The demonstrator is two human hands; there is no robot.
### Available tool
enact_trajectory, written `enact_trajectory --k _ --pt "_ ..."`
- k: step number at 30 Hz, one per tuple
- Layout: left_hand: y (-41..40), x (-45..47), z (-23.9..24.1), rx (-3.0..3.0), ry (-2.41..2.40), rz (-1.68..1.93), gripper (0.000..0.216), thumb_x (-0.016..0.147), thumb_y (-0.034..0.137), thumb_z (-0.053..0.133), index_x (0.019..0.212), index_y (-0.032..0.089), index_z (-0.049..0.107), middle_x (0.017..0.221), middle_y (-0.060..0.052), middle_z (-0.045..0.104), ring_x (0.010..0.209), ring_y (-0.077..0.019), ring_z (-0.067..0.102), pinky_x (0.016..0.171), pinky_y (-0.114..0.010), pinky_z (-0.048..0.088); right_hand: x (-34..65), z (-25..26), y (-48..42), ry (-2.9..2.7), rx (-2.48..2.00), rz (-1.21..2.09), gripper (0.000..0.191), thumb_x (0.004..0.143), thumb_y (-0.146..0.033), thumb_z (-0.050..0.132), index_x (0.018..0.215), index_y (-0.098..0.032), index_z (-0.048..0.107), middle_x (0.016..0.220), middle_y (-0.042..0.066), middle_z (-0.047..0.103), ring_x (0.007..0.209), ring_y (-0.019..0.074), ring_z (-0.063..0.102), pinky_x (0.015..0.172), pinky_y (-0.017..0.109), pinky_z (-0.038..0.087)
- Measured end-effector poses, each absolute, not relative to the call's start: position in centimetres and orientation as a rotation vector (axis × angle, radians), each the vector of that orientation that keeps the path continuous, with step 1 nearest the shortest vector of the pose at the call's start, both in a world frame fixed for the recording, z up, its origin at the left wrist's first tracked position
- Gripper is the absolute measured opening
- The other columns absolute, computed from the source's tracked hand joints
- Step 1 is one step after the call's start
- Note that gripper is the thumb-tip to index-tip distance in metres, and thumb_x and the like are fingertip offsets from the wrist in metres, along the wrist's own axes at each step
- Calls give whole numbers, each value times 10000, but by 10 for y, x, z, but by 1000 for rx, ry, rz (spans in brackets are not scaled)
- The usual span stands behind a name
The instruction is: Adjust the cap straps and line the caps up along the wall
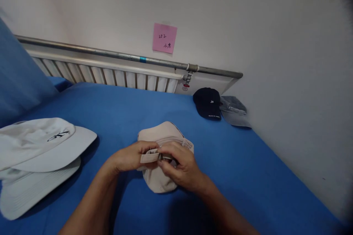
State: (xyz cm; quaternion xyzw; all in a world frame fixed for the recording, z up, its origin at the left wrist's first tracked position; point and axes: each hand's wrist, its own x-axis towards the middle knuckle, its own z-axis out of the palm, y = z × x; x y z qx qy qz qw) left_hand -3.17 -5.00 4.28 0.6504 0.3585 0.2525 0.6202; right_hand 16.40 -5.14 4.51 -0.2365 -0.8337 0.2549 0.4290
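Beige cap (160,180), lower centre: left hand (131,156) and right hand (182,163), both nearly closed, pinch its strap (149,158). Adjusting that strap seems the current step; the next move calls for steady left hold, fine right fingerwork. Beyond, right of centre: a navy cap (207,103).

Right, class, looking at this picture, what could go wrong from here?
1. The narrow beige fabric strap could slip free, since the left grip and right grip meet it mainly with the fingers.
2. Those fingers partly hide the strap, so it might end up crooked or twisted.
3. The white cloth cap with black lettering overlaps a pale cloth cap, so a bump might unsettle both.
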Motion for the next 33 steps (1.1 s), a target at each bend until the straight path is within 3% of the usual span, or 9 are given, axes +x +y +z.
enact_trajectory --k 6,13,18,25,33 --pt "-51 -24 49 1268 941 732 198 674 231 741 780 157 591 672 52 510 598 -87 424 562 -213 315 163 40 -46 -1969 -684 683 258 743 -122 604 967 -246 630 879 21 675 826 175 641 758 319 503" --pt "-49 -24 42 1026 896 823 319 583 178 800 845 150 619 740 12 616 629 -98 524 602 -226 368 162 34 -44 -1891 -777 734 213 743 -155 632 938 -239 645 874 22 687 809 176 633 750 314 488" --pt "-48 -28 42 958 847 862 350 571 168 783 887 149 634 744 1 638 611 -103 545 561 -218 380 162 34 -43 -1855 -821 782 210 733 -152 625 923 -235 650 859 14 685 785 170 623 746 310 483" --pt "-49 -26 46 849 916 926 235 670 250 702 874 137 669 761 -34 675 634 -126 582 593 -233 427 162 34 -43 -1831 -832 790 208 722 -135 614 904 -234 643 844 10 679 775 166 619 741 309 480" --pt "-49 -29 47 744 874 964 302 617 211 778 897 140 689 755 -26 684 649 -128 613 619 -232 455 162 29 -40 -1818 -808 793 219 712 -127 587 897 -232 636 834 4 672 754 157 611 712 291 479"
